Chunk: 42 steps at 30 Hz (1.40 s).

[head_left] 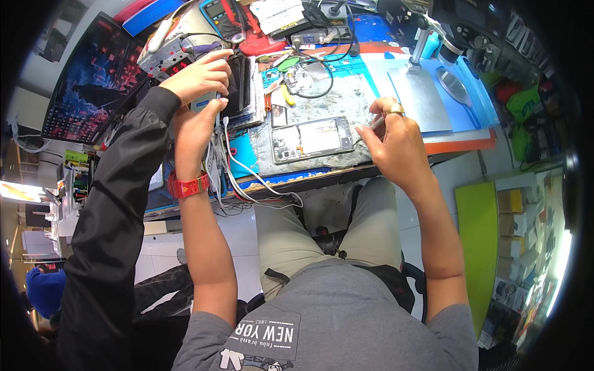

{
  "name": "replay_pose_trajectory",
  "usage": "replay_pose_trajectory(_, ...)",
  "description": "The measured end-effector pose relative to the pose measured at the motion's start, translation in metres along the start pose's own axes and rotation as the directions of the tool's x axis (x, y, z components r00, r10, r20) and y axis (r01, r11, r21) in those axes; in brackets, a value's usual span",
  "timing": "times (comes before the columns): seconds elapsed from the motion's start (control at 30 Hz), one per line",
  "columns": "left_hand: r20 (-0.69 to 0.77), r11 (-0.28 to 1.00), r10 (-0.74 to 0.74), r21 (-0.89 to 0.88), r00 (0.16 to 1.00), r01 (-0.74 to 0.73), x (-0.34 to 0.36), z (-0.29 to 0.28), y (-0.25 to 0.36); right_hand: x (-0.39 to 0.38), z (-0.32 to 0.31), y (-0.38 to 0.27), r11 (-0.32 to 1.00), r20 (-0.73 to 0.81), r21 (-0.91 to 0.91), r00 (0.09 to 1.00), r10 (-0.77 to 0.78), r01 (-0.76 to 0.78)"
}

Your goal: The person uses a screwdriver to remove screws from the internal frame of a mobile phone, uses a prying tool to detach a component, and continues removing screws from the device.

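Observation:
An opened phone (291,146) with bare insides lies on the grey stained work mat near the table's front edge. My right hand (396,139), a ring on one finger, is closed around a thin pen-like tool (373,125); its dark tip is just off the phone's right end. Too little of the tool shows to name it exactly. My left hand (193,127), with a red watch at the wrist, is by the stack of dark phones or screens (240,83). Its thumb points up, while a co-worker's hand (201,77) in a black sleeve hides its fingers.
White cables (238,170) hang over the front edge. A red-handled screwdriver (268,105) and small parts lie behind the phone. At the back are a multimeter (216,12) and a power supply (176,65). A metal stand (417,93) rises at the right, a monitor (93,80) at the left.

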State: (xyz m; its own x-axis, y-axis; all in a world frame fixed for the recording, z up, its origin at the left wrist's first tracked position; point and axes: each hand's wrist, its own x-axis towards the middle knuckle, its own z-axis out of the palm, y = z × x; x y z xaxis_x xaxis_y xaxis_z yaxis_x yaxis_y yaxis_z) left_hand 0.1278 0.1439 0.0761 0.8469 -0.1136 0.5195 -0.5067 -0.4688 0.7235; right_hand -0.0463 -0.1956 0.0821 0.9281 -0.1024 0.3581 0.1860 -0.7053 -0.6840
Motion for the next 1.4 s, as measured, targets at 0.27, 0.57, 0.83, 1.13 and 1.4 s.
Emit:
replay_pose_trajectory(0.27, 0.059, 0.983, -0.179, -0.027, 0.982, 0.18, -0.017, -0.025, 0.045, 0.0, 0.002, 0.001, 0.999, 0.036, 0.038, 0.999, -0.023, 0.021)
replay_pose_trajectory(0.57, -0.222, 0.973, -0.094, -0.228, 0.971, 0.042, -0.044, -0.047, 0.052, -0.002, 0.0, 0.006, 0.985, 0.042, 0.165, 0.998, 0.039, -0.046)
replay_pose_trajectory(0.83, -0.348, 0.97, -0.193, -0.207, 0.918, 0.125, -0.101, 0.042, 0.047, -0.002, -0.007, 0.0, 0.964, -0.084, 0.254, 0.992, 0.097, -0.073)
replay_pose_trajectory(1.13, 0.389, 0.917, 0.286, 0.155, 0.876, -0.368, -0.113, 0.129, 0.105, -0.009, 0.003, 0.011, 0.958, -0.057, 0.282, 0.995, 0.077, -0.058)
replay_pose_trajectory(1.4, 0.414, 0.917, 0.272, 0.164, 0.869, -0.365, -0.111, 0.133, 0.104, -0.011, 0.0, 0.008, 0.946, -0.066, 0.318, 0.994, 0.087, -0.061)
